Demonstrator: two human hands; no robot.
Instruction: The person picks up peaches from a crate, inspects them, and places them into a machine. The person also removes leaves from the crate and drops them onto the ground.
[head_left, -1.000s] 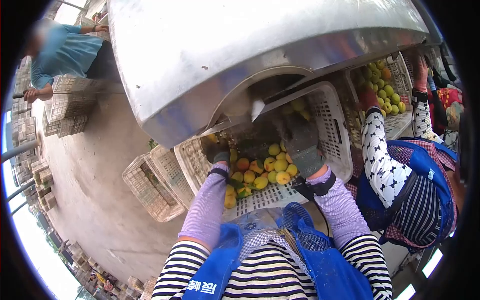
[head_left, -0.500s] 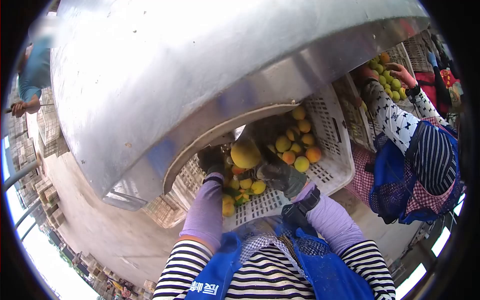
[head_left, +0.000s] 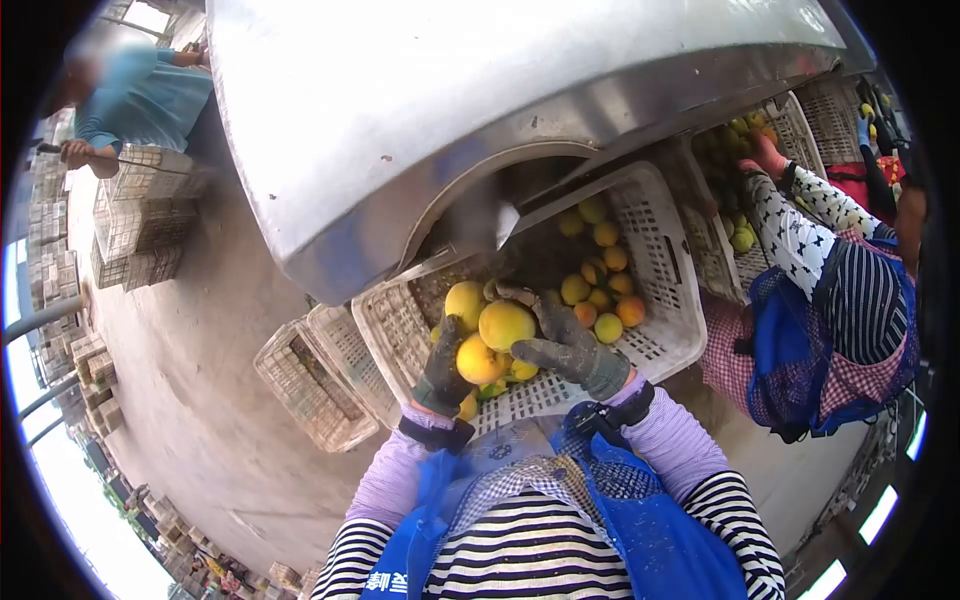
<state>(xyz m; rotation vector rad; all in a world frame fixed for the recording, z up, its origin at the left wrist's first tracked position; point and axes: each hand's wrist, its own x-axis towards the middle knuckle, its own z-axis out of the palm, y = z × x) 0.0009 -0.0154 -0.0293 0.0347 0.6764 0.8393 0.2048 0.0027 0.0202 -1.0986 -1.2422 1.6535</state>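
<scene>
Hands, deep in crate (head_left: pixel 655 262) 1 second earlier, had come up; 3 big fruit (head_left: pixel 506 325) showed gathered between them, so pickup looked done. Left hand (head_left: pixel 440 375) cupped lower left ones; right hand (head_left: pixel 582 352) had fingers curled around middle 1. Trio hung over crate's near left part. Loose fruit (head_left: pixel 575 289) lay along crate's right side; few more under hands, partly hidden. Machine (head_left: pixel 390 235) overhung far edge. At right, co-worker's hand (head_left: pixel 768 158) reached among more fruit.
</scene>
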